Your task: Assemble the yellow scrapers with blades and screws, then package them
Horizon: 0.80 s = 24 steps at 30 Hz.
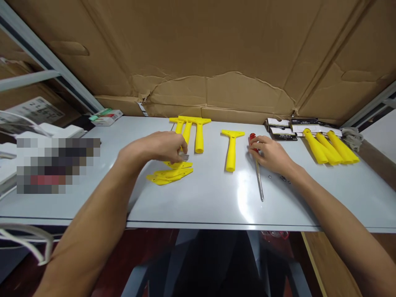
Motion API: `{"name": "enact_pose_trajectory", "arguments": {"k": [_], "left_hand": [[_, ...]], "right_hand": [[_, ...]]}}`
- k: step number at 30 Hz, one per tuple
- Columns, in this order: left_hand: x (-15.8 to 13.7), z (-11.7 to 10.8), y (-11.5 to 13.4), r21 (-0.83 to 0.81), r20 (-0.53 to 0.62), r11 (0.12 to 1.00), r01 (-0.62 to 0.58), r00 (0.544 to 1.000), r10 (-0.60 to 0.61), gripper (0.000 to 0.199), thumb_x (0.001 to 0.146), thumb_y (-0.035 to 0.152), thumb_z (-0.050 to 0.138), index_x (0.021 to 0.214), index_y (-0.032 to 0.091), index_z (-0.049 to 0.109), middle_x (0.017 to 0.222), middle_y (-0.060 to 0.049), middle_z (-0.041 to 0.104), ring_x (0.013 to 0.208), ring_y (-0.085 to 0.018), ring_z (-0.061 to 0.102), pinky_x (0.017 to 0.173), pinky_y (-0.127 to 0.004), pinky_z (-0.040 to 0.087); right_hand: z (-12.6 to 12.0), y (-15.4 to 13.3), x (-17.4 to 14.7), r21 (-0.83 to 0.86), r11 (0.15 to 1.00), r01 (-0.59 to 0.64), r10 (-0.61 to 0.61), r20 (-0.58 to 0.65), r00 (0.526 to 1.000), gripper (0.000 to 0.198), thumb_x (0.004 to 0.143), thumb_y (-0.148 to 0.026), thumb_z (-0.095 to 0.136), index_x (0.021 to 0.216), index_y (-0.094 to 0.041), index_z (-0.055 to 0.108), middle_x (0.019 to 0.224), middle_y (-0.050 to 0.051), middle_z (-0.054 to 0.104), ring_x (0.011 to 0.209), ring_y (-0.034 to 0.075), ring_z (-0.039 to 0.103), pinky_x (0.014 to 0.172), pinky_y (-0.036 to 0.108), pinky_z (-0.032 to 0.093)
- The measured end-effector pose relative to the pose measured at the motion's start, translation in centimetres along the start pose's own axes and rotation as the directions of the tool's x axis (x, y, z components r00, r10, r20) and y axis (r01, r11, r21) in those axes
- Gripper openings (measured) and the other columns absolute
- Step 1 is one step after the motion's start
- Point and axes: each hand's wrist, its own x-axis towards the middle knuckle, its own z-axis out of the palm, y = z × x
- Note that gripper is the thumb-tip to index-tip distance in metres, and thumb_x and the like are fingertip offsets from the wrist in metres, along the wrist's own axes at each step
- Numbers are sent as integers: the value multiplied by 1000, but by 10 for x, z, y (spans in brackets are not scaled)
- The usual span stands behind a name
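Pinching with bent fingers, the left hand has a small, flat grey metal piece at its fingertips, just above a loose, overlapping pile of thin yellow plates, long and narrow with small holes. The right hand curls its thumb and fingers lightly about the glossy red handle of a screwdriver, whose slim, shiny metal shaft slants toward the near edge of the table. Beside that hand, below the wrist, lie a few tiny metal bits, too small to make out clearly. Between the hands rests a single T-shaped yellow tool, its broad, straight head away from the person and its smooth, rounded handle toward them. Past the left hand, three similar T-shaped tools stand side by side in a row, heads overlapping. Farther right, several yellow handles stick out from black-and-white card packaging, near a crumpled, translucent plastic bag. All this lies on a smooth, pale tabletop with a glossy reflection, backed by creased, torn brown cardboard.
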Motion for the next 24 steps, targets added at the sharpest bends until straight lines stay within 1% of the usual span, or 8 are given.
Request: {"name": "enact_pose_trajectory", "arguments": {"k": [3,5,7,12,15,19,22,24], "left_hand": [[3,5,2,85,126,995,47,990,-57,24,75,49,74,79,27,78,62,-5,67,74,-27,71,80,-36,53],[5,4,1,220,253,975,33,963,-89,18,70,43,75,71,25,74,54,-4,61,60,-24,65,74,-36,51],[7,4,2,334,324,943,-5,940,-110,13,67,37,74,65,24,71,48,-3,56,53,-22,59,69,-36,49],[6,1,10,400,281,916,-19,954,-102,15,67,36,72,62,23,67,49,-4,56,53,-22,58,70,-37,48],[5,-2,18,406,245,913,32,959,-142,21,67,33,72,55,22,59,48,-5,53,59,-27,63,75,-41,49],[8,-6,32,406,264,913,49,950,-168,30,64,22,74,47,21,50,44,-5,48,65,-31,65,76,-44,46],[10,-15,43,439,283,897,42,941,-183,27,65,19,73,47,20,53,50,-5,52,59,-25,60,68,-40,43],[8,-25,46,462,266,884,68,940,-212,22,68,21,72,50,21,58,58,-5,60,56,-22,56,65,-37,42]], "right_hand": [[0,0,0,8,1000,15,-15,1,1000,30,102,-29,50,105,-19,78,124,9,70,113,24,65,87,38,53],[0,-1,0,13,1000,20,-20,2,1000,29,102,-29,50,105,-19,78,124,9,69,112,23,64,87,38,52],[0,-2,0,18,1000,22,-22,1,1000,29,102,-29,50,105,-19,77,124,9,69,111,23,64,87,37,52],[0,-4,-1,23,1000,11,-10,-11,1000,29,102,-29,51,108,-19,77,125,9,69,111,23,64,87,37,53],[-2,-8,-1,22,999,34,-32,-53,998,30,103,-27,50,117,-20,75,127,9,68,113,23,62,89,39,54],[-5,-24,1,-78,968,238,-244,-89,966,47,100,-16,49,143,-26,64,150,8,57,119,24,56,100,43,54],[-1,-41,3,-183,898,400,-398,47,916,64,94,-3,45,149,-31,59,164,4,45,121,24,56,102,44,55],[3,-52,3,-201,866,457,-441,123,889,63,93,0,43,146,-29,62,162,3,48,114,22,59,98,43,56]]}}
